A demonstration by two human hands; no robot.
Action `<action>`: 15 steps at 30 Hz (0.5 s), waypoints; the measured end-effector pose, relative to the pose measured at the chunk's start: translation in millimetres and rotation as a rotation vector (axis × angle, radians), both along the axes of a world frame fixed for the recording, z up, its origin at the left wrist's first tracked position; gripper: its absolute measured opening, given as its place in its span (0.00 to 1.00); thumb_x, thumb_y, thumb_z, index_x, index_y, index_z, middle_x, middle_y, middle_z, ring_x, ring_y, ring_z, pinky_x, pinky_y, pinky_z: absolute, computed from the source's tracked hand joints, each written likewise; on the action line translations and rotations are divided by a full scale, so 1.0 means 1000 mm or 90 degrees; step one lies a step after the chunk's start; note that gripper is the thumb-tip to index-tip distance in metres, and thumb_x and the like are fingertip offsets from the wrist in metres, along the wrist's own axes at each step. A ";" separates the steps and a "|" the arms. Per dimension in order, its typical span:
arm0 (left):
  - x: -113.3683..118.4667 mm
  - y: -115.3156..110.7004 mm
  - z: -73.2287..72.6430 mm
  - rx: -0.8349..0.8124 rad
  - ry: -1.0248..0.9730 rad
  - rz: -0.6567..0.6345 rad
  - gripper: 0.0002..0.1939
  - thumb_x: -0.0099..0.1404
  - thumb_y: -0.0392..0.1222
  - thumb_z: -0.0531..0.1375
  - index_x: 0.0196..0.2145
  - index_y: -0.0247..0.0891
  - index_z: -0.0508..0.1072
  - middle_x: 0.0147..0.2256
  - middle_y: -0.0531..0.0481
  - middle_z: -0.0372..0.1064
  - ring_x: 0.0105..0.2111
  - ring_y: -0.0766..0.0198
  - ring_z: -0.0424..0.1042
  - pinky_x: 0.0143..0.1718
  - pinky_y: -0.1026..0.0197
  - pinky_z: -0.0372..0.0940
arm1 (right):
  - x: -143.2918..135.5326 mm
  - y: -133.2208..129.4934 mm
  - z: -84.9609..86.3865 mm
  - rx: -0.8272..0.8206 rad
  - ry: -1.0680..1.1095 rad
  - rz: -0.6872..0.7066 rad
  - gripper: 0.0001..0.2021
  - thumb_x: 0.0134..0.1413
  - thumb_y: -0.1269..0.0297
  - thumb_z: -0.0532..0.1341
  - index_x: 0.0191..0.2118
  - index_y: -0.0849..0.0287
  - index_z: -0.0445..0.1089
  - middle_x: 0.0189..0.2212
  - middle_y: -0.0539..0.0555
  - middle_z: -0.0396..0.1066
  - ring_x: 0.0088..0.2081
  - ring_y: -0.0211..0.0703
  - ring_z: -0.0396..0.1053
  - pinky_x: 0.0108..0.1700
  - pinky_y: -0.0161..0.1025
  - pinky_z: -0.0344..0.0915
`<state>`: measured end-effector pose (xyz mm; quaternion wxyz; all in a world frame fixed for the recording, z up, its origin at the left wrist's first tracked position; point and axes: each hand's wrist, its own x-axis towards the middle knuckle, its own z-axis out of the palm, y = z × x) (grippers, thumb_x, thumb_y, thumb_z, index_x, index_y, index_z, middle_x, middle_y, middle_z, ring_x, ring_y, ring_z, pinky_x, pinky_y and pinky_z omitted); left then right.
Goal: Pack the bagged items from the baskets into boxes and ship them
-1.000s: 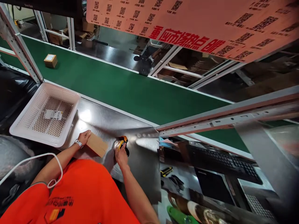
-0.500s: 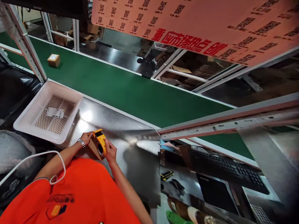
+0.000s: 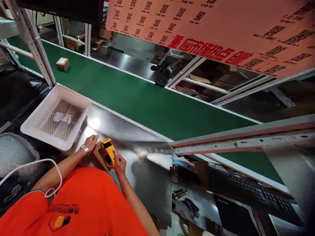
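Observation:
A cardboard box (image 3: pixel 100 157) stands on the metal table close to my body. My left hand (image 3: pixel 91 142), with a watch on the wrist, rests at the box's left upper edge, fingers bent against the cardboard. My right hand (image 3: pixel 120 164) is wrapped round a yellow tape dispenser (image 3: pixel 111 152), which lies against the box's right side. Part of the box is hidden by the dispenser and my orange shirt.
Left of my hands, a white basket (image 3: pixel 82 123) holds a labelled slip (image 3: pixel 62 118). Beyond runs a green conveyor (image 3: pixel 137 100) carrying a small box (image 3: pixel 62 64). A metal frame bar (image 3: pixel 236 136) crosses at right, near a keyboard (image 3: pixel 268 196).
My left hand has come slightly away from the dispenser, its fingers now at the box edge. The dispenser is a little lower along the box. The whole view has shifted slightly.

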<state>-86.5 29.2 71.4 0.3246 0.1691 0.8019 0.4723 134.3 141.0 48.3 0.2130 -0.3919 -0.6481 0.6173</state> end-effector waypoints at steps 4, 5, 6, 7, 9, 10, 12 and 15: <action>0.004 0.006 0.007 -0.030 -0.158 -0.063 0.33 0.76 0.66 0.53 0.34 0.35 0.82 0.28 0.43 0.78 0.26 0.57 0.75 0.30 0.55 0.72 | 0.001 -0.001 0.002 -0.011 0.012 -0.005 0.33 0.54 0.30 0.64 0.44 0.58 0.85 0.46 0.62 0.83 0.49 0.57 0.79 0.56 0.51 0.75; 0.005 0.007 0.006 -0.032 -0.174 -0.068 0.31 0.75 0.66 0.56 0.32 0.35 0.81 0.26 0.44 0.77 0.25 0.58 0.74 0.29 0.57 0.71 | 0.001 -0.001 0.004 -0.013 0.012 0.005 0.32 0.54 0.31 0.64 0.43 0.58 0.85 0.45 0.62 0.83 0.47 0.56 0.79 0.54 0.50 0.75; 0.006 0.008 0.005 -0.034 -0.180 -0.069 0.29 0.74 0.65 0.59 0.29 0.36 0.80 0.25 0.45 0.77 0.24 0.59 0.73 0.29 0.57 0.70 | 0.000 -0.001 0.006 -0.014 0.011 0.016 0.32 0.53 0.31 0.65 0.43 0.58 0.85 0.43 0.62 0.83 0.45 0.55 0.79 0.51 0.50 0.76; 0.006 0.007 0.004 -0.037 -0.181 -0.068 0.28 0.72 0.63 0.62 0.28 0.36 0.80 0.24 0.46 0.75 0.24 0.60 0.72 0.28 0.58 0.70 | 0.000 -0.001 0.009 -0.015 0.010 0.027 0.31 0.53 0.32 0.65 0.44 0.58 0.85 0.42 0.61 0.83 0.43 0.54 0.79 0.49 0.50 0.76; 0.004 0.004 0.001 -0.046 -0.166 -0.061 0.26 0.70 0.61 0.64 0.25 0.37 0.78 0.21 0.49 0.72 0.23 0.60 0.72 0.28 0.58 0.69 | -0.002 -0.002 0.017 -0.014 0.005 0.057 0.29 0.52 0.34 0.67 0.44 0.57 0.84 0.43 0.60 0.83 0.43 0.54 0.79 0.49 0.50 0.78; 0.002 0.003 -0.001 -0.051 -0.150 -0.055 0.25 0.69 0.60 0.65 0.24 0.38 0.78 0.20 0.50 0.71 0.23 0.60 0.72 0.29 0.58 0.68 | -0.004 -0.002 0.022 -0.016 0.002 0.078 0.28 0.51 0.36 0.68 0.45 0.57 0.84 0.45 0.60 0.84 0.45 0.55 0.80 0.50 0.51 0.78; -0.004 -0.001 -0.005 -0.057 -0.106 -0.039 0.23 0.68 0.56 0.65 0.22 0.38 0.77 0.20 0.50 0.70 0.26 0.58 0.73 0.31 0.58 0.68 | -0.005 -0.003 0.034 -0.025 -0.005 0.129 0.27 0.47 0.42 0.73 0.48 0.56 0.84 0.49 0.60 0.83 0.49 0.58 0.80 0.55 0.54 0.78; -0.019 -0.005 -0.013 -0.062 -0.036 0.001 0.18 0.68 0.50 0.64 0.24 0.38 0.78 0.24 0.47 0.74 0.33 0.56 0.77 0.38 0.58 0.70 | -0.003 -0.002 0.051 -0.029 -0.034 0.204 0.32 0.42 0.50 0.79 0.56 0.53 0.83 0.56 0.59 0.81 0.54 0.58 0.80 0.60 0.55 0.77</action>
